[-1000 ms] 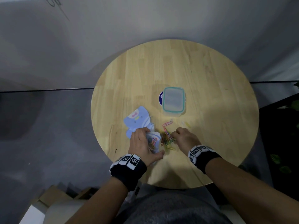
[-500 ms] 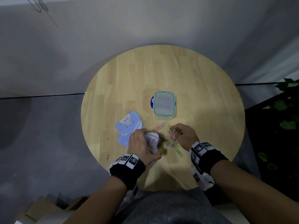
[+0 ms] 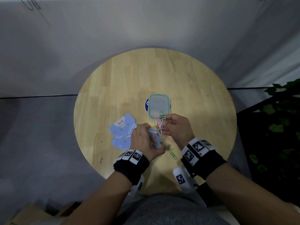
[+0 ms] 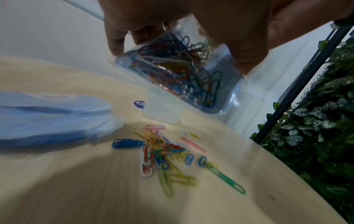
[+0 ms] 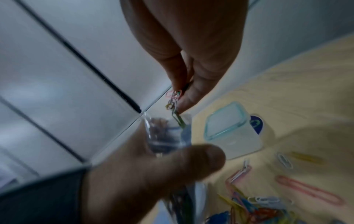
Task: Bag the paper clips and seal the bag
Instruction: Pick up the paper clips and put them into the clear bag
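Observation:
My left hand [image 3: 144, 140] grips a small clear bag [image 4: 191, 78] partly filled with coloured paper clips, held a little above the round wooden table [image 3: 194, 88] with its mouth open upward. My right hand [image 3: 174, 127] pinches a tangled bunch of paper clips [image 3: 159, 125] between thumb and fingers, right above the bag's mouth [image 5: 166, 130]; the lowest clip dips into the opening. Several loose coloured clips [image 4: 162, 154] lie on the table under the hands, among them a long green one [image 3: 172, 154].
A small clear plastic box with a teal-rimmed lid [image 3: 158, 105] stands just beyond the hands, over a blue round sticker. Blue cartoon-shaped bags [image 3: 121, 129] lie left of my left hand. A dark rack with green leaves [image 3: 279, 124] stands right of the table.
My right hand lifted a bunch of clips off the table and brought it over the bag's mouth. My left hand kept holding the bag and raised it slightly.

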